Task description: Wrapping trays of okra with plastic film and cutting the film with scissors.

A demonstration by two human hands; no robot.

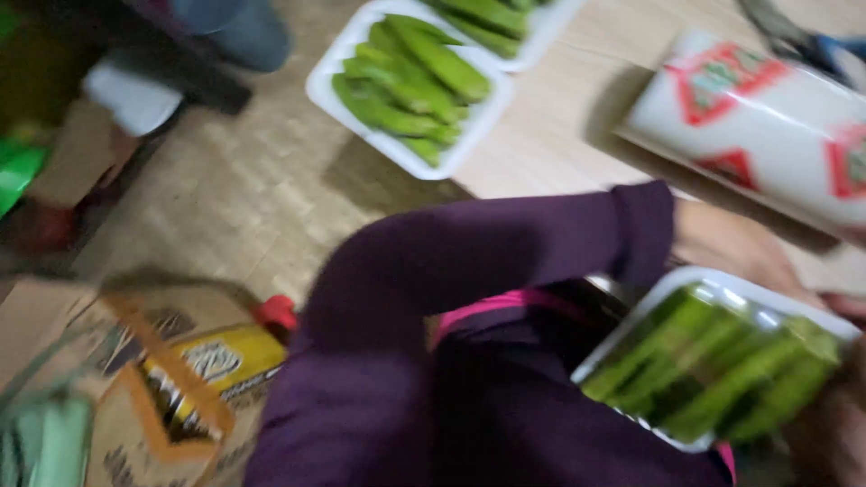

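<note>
Wrapped tray of green okra (713,365), held at the table edge, serves as landmark. Left hand (740,248) lies behind it, right hand (834,428) at its near corner; grips blurred, indeterminate. Beyond: film roll (767,126), unwrapped okra tray (410,81). Best supported level while film is smoothed.

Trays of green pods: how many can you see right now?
3. A wrapped tray is held at lower right, an open tray lies on the table at top centre, and another tray sits behind it, cut off by the frame edge. More may be out of view.
</note>
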